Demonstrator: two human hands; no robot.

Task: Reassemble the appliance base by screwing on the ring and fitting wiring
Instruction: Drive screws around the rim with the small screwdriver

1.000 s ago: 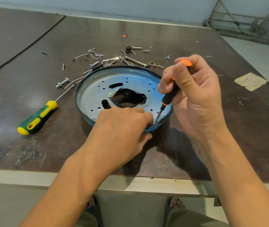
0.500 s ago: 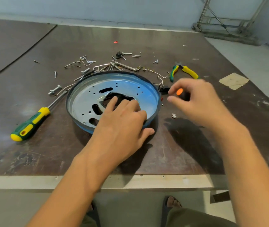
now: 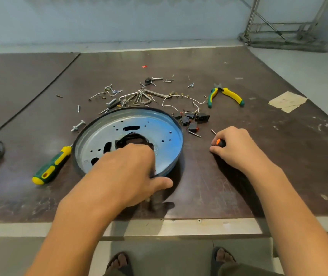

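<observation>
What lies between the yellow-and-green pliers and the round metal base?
In the head view, a cluster of small black connector blocks lies there, close beside the round metal base and short of the yellow-and-green pliers.

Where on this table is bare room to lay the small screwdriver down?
Bare: the table between the right hand and the near edge, and beyond the pliers. Crowded: behind the metal base, with screws, wires and black connectors.
</observation>
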